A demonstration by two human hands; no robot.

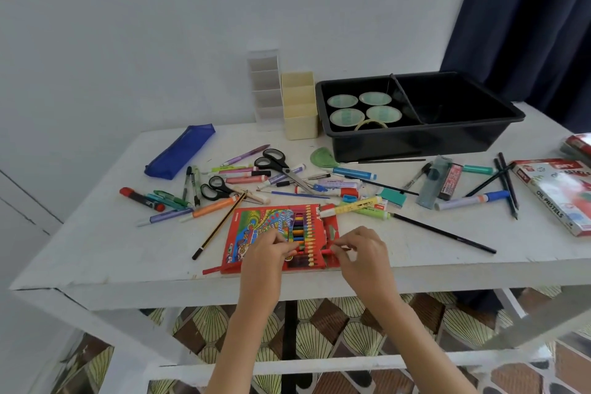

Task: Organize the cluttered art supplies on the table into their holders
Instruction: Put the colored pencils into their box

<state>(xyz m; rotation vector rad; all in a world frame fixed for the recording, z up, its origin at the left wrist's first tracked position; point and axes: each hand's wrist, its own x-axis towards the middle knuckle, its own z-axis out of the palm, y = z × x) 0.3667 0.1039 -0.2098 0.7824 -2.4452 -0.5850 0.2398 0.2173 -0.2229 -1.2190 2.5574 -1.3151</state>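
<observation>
A red colour pencil box (pixel 252 233) lies at the front edge of the white table (pixel 96 253), its window showing several coloured pencils. My left hand (pixel 267 249) rests on the box with fingers curled on a pencil near the window. My right hand (pixel 361 249) pinches a pink pencil (pixel 331 251) at the box's right end. Pens, markers and two pairs of scissors (pixel 278 166) lie scattered behind the box. A cream holder (pixel 300 105) and a clear divided holder (pixel 265 86) stand at the back.
A black divided tray (pixel 479 134) with tape rolls (pixel 364 107) sits at the back right. A blue pencil pouch (pixel 179 152) lies at the left. An oil pastels box (pixel 556 192) is at the right edge. A dark curtain (pixel 527 9) hangs behind.
</observation>
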